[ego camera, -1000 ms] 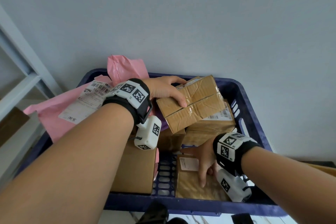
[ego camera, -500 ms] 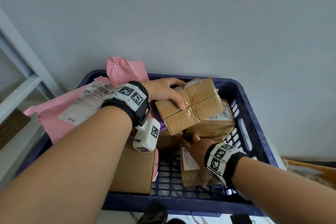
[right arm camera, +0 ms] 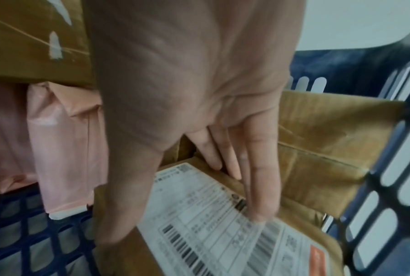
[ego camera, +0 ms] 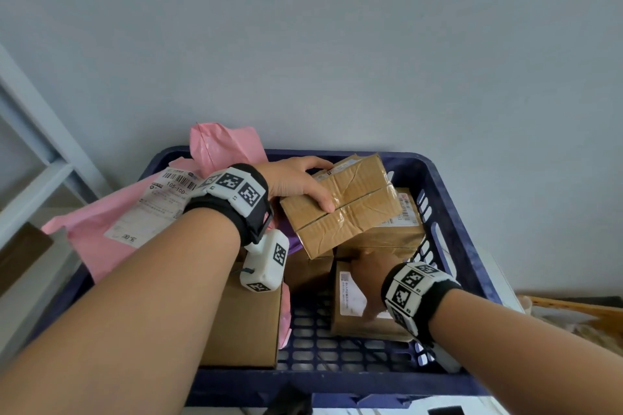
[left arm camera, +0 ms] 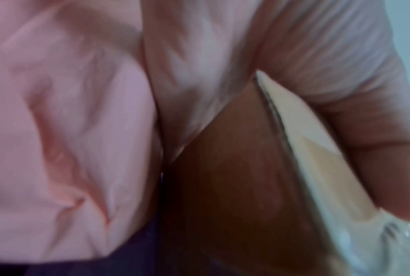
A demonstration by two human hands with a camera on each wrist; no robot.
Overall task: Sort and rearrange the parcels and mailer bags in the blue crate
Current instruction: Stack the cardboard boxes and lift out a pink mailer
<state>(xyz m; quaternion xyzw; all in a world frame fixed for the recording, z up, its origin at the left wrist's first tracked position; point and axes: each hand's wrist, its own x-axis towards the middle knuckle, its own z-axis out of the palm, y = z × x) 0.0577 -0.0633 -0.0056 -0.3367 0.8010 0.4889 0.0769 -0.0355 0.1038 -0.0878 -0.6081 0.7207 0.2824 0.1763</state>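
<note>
Right hand is lying near-right in the blue crate, fingers straight and flat on the labelled parcel; long axis running near-to-far, far end under the fingertips. Its label is showing barcodes, text unreadable. Farther in, left hand is gripping the taped parcel, tilted over the stack. Far left, pink mailer bag is reading "105-10D".

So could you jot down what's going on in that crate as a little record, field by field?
container: blue crate
left hand: grips the taped box, held tilted above the other boxes
right hand: fingers straight, resting on the labelled box on the crate floor
left side: pink mailer bag with a shipping label, hanging over the rim
near left: plain box
</note>
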